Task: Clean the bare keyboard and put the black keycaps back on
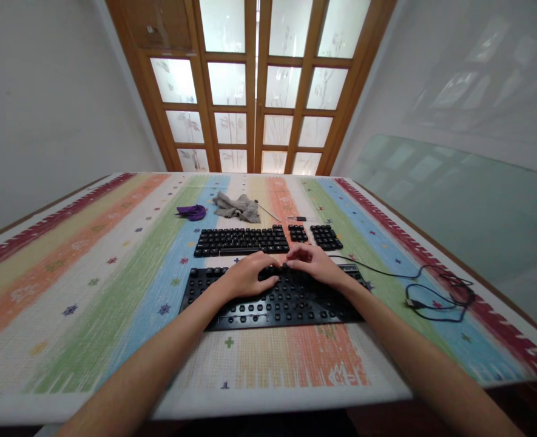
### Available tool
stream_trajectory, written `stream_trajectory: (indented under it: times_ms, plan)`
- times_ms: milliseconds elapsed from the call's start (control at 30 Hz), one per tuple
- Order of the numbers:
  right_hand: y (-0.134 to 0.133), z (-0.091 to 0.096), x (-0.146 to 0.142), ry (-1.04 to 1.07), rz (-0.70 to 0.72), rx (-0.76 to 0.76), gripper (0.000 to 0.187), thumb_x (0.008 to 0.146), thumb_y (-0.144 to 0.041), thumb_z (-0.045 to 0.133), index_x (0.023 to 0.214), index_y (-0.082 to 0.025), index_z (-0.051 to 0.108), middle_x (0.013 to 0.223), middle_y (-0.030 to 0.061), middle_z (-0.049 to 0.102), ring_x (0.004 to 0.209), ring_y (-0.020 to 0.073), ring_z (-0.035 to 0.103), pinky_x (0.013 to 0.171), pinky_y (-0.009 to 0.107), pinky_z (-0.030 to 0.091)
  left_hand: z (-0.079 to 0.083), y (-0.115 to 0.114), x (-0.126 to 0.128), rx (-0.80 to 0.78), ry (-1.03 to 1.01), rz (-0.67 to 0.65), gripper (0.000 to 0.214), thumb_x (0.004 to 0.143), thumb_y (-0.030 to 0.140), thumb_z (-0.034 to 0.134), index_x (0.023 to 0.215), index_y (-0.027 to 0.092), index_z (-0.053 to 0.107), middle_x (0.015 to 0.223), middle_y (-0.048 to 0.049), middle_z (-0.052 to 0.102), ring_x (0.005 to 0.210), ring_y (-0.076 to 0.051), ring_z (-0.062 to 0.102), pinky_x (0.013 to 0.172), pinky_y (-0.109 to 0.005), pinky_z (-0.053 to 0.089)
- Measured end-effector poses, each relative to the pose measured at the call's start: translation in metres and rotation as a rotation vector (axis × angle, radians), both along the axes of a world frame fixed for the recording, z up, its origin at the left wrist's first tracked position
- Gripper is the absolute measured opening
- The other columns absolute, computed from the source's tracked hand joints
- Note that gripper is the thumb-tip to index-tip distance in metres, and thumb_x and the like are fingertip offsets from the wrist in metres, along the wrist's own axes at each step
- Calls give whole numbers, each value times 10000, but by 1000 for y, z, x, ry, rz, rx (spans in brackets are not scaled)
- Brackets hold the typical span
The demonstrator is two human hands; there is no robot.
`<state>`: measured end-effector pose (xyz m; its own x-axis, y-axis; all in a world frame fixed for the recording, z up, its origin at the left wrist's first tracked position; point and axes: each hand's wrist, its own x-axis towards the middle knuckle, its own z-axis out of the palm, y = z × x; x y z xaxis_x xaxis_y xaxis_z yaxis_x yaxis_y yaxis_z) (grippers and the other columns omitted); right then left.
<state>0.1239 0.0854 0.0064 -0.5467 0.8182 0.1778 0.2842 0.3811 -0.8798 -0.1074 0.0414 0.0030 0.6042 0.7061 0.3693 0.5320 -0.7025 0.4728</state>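
Observation:
A black keyboard base point(245, 312) lies flat before me, most of its key posts bare. Several keycaps point(207, 272) sit along its upper left row. My left hand point(250, 274) rests over its upper middle, thumb and index finger apart. Close beside it, my right hand point(316, 265) has its thumb and fingers drawn together at the top row; a small dark piece at the fingertips is too small to make out. Just beyond the base, loose black keycaps lie laid out in keyboard order: a large block point(238, 238), a small block point(298, 233) and a number block point(326, 237).
A grey cloth point(236, 208), a purple cloth-like item point(192, 212), a thin rod point(269, 211) and a small black tool with wires point(301, 219) lie farther back. The black cable point(450, 318) coils at the right. A striped cloth point(127, 291) covers the table.

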Motion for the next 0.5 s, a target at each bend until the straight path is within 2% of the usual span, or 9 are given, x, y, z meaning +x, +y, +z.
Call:
stream_trajectory:
  times_ms: [200, 367, 500]
  plan:
    - [-6, -4, 0, -49, -7, 83, 189, 820, -363, 664, 870, -181, 655, 763, 12, 655, 663, 137, 580, 628, 273, 474, 1, -1, 0, 14, 14, -13, 250, 892, 260, 593, 1139, 218, 600, 1108, -69, 657, 1030, -218, 611, 931, -389, 496]
    - [-10, -5, 0, -31, -8, 129, 169, 839, -351, 644, 888, -189, 642, 773, 11, 647, 667, 138, 576, 629, 270, 476, 2, -2, 1, 65, 53, -50, 333, 929, 250, 539, 1260, 229, 562, 1201, -84, 622, 1089, -222, 585, 968, -393, 478]
    - [-12, -4, 0, -36, 2, 186, 144, 855, -324, 625, 895, -187, 645, 787, 18, 654, 678, 135, 585, 642, 266, 482, 1, -1, 1, 98, 96, -64, 344, 938, 247, 523, 1279, 227, 568, 1193, -83, 629, 1054, -220, 590, 941, -388, 486]
